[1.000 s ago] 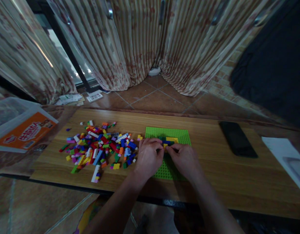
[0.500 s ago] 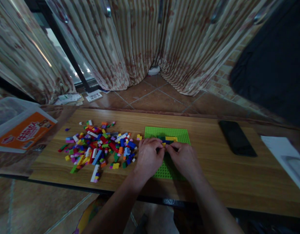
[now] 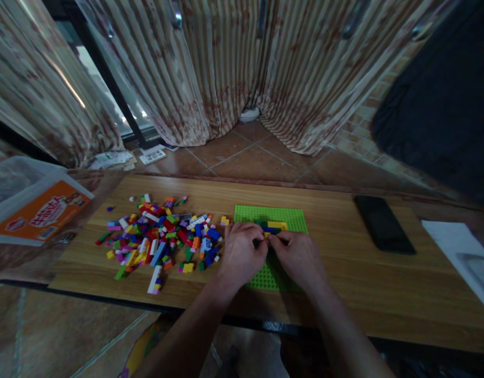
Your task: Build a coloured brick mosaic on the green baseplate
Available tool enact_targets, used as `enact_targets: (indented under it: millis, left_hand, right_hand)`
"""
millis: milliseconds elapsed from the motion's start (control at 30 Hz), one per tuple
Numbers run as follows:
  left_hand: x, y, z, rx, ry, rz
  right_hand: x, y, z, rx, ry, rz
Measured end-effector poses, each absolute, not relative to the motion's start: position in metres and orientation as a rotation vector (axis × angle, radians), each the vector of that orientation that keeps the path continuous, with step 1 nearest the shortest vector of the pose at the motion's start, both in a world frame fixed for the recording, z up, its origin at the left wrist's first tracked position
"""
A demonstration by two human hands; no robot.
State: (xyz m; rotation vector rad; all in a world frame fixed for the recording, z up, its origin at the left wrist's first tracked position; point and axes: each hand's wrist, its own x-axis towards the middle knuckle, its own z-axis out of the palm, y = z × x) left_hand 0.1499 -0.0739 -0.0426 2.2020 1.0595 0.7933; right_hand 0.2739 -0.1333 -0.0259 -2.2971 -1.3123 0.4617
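Observation:
A green studded baseplate (image 3: 269, 212) lies on the wooden table, partly covered by both hands. On it sit a yellow brick (image 3: 277, 225) and a blue brick (image 3: 271, 230), just beyond my fingertips. My left hand (image 3: 244, 249) and my right hand (image 3: 295, 254) meet over the plate, fingers curled and thumbs close together. Between their fingertips shows a small yellow toy brick (image 3: 266, 235), pinched from both sides; most of it is hidden by the fingers.
A heap of loose, many-coloured bricks (image 3: 163, 236) spreads over the table's left part. At far left stands a clear plastic box (image 3: 29, 168) with an orange label. A black phone (image 3: 383, 224) lies to the right, with white paper (image 3: 450, 247) beyond it.
Both hands stay nearly where they were, still pinching at the same spot over the plate. The whole view has shifted very slightly.

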Motion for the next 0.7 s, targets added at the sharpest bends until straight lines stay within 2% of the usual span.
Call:
enact_targets:
  millis: [700]
  left_hand:
    - [0.1456,-0.0725,-0.0361,2.24,1.045,0.693]
  right_hand:
    - [0.2724,-0.1299,-0.0233,-2.333,-1.272,0.494]
